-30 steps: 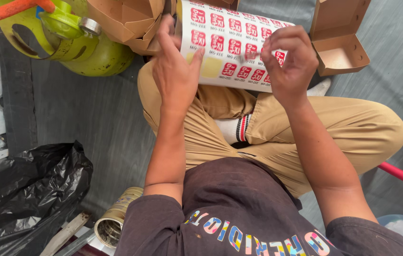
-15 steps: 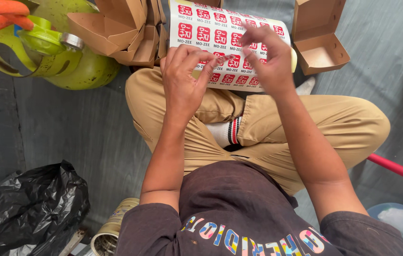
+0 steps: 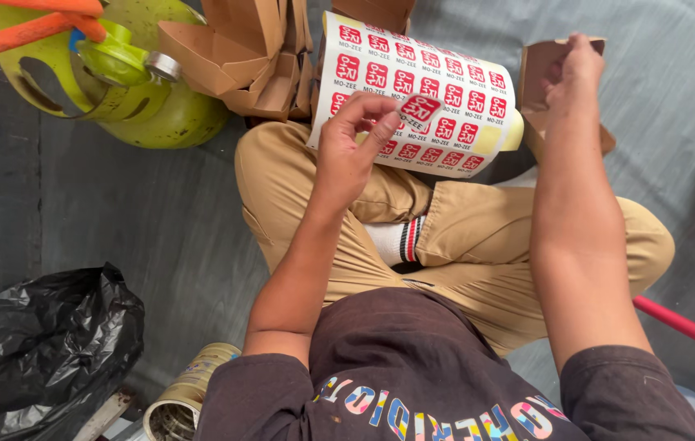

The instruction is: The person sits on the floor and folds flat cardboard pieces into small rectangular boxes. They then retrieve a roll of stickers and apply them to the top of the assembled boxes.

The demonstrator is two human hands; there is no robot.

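I sit cross-legged on a grey floor. A white sheet of red square stickers (image 3: pixel 429 82) curls over my knees. My left hand (image 3: pixel 356 147) pinches one peeled red sticker (image 3: pixel 421 109) between thumb and fingertips, just above the sheet. My right hand (image 3: pixel 572 73) reaches to the right and grips an open brown cardboard box (image 3: pixel 539 69) by its wall.
A stack of folded brown cardboard boxes (image 3: pixel 241 57) stands ahead on the left, next to a green gas cylinder (image 3: pixel 111 82) with an orange hose (image 3: pixel 21 37). A black plastic bag (image 3: pixel 37 351) and a tin can (image 3: pixel 184 396) lie at lower left. A red bar (image 3: pixel 682 327) runs at right.
My right hand left the sticker sheet and moved right to take hold of the open box. My left hand now holds a single peeled sticker instead of steadying the sheet.
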